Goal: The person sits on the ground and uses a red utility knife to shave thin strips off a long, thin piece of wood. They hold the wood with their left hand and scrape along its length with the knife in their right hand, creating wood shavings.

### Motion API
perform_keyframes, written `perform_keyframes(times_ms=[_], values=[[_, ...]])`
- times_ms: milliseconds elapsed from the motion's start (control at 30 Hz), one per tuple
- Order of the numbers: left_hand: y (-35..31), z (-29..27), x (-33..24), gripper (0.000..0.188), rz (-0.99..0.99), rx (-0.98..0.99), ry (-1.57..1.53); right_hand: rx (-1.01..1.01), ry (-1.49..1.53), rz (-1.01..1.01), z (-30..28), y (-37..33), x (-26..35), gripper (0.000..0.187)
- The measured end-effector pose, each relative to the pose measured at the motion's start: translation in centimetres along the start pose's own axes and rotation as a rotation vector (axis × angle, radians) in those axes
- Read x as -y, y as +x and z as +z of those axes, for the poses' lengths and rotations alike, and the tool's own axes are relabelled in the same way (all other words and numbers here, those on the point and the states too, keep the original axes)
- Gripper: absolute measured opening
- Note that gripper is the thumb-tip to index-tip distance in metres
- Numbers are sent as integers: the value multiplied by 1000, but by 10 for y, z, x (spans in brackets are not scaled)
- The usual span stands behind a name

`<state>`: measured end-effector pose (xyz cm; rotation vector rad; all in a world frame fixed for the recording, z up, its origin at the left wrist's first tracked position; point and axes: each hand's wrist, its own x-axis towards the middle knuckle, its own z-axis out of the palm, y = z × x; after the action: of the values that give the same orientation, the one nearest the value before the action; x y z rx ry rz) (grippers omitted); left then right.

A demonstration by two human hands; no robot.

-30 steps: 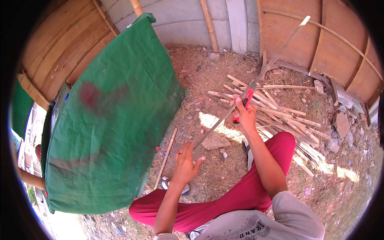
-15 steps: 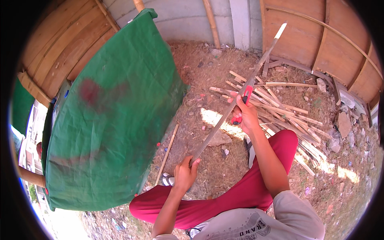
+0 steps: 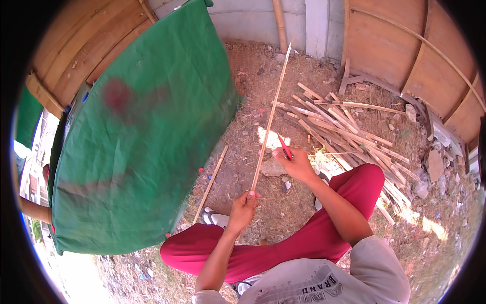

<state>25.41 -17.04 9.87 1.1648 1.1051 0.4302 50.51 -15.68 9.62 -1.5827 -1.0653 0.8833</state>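
My left hand (image 3: 244,210) is closed around the lower part of a long, thin bamboo strip (image 3: 272,119). The strip slants up and away from me, its pale tip pointing toward the back wall. In my right hand (image 3: 297,164) is a red utility knife (image 3: 285,147), gripped with its front end pointing up and away. That hand is just right of the strip, around the middle of its length; the knife appears apart from it. The knife's blade is too small to make out.
Several bamboo strips (image 3: 354,134) lie in a loose pile on the ground at right. A single strip (image 3: 211,182) lies left of my hands, beside a large green tarp (image 3: 147,157). Wooden panels (image 3: 387,50) and a concrete wall (image 3: 243,23) close off the far side. Stones (image 3: 435,163) lie at right.
The strip has swung more upright, its tip moving left. My right hand has moved down and slightly left along it with the knife, which now sits apart from the strip.
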Motion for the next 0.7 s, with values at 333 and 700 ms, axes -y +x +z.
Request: perform_keyframes(times_ms=[333, 700], values=[[29, 12, -35, 63, -117, 311, -175, -63, 400, 105, 12, 18, -2, 21], [42, -15, -14, 84, -44, 390, -142, -173, 475, -10, -4, 25, 5, 16]])
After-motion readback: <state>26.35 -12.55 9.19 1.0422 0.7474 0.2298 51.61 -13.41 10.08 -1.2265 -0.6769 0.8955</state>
